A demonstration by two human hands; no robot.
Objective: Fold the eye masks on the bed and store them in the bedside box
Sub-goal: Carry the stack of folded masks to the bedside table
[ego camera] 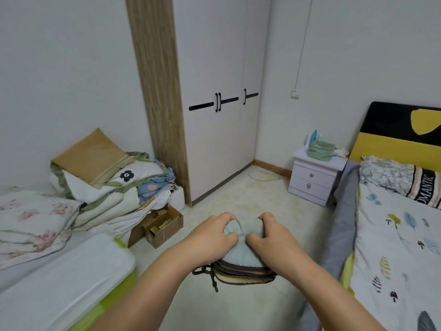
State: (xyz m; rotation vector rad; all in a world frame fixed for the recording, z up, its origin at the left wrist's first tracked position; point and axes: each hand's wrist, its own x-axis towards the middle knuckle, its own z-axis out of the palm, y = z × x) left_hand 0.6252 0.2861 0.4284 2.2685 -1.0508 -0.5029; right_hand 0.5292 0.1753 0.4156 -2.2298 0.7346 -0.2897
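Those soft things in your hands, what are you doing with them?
A person holds a stack of eye masks in mid-air over the floor, between two beds. The left hand and right hand grip the pale blue top one from each side, with darker ones layered below and straps dangling. Ahead, a green bag sits on the nightstand beside the bed. Nothing has been put away yet.

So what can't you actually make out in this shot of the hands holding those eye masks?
- How many eye masks are in the stack: the left hand and right hand cover much of it, and the lower layers show only as thin edges.
- What the green pouch on the nightstand holds: too small and distant.
- The cardboard box contents: mostly hidden by bedding.
- The pillow lettering: cut off at the right edge.
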